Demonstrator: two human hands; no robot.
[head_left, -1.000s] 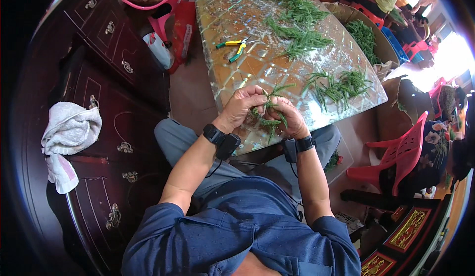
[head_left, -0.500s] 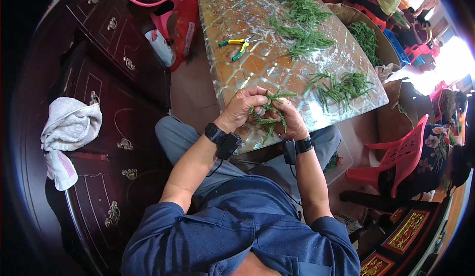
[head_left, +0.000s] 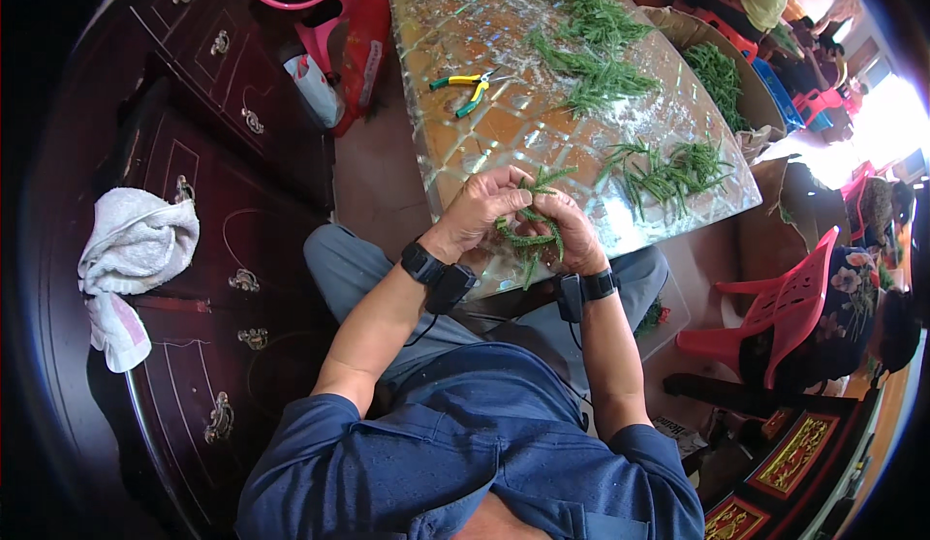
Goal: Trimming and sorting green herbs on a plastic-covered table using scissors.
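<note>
Between my two hands, over the near edge of the table, is a green artificial pine sprig [head_left: 529,241] bent into a curve, with thin needle branches sticking out. My left hand [head_left: 484,206] pinches its upper part between thumb and fingers. On the other side my right hand [head_left: 570,228] is closed on the same sprig, its fingertips close to those of the left. Just where the fingertips meet, the detail is too small to make out. A pile of loose green sprigs [head_left: 673,174] lies to the right of my hands.
Yellow-and-green pliers [head_left: 470,87] lie on the glass-topped table [head_left: 455,143], amid white specks. More greenery [head_left: 591,31] is heaped at the far side. A box of sprigs [head_left: 715,80] stands beyond the right edge. Dark drawers [head_left: 203,220] line the left; a pink chair [head_left: 775,298] stands right.
The sprig has turned slightly in my fingers, and its lower branches hang a little differently. Both hands stay in nearly the same place.
</note>
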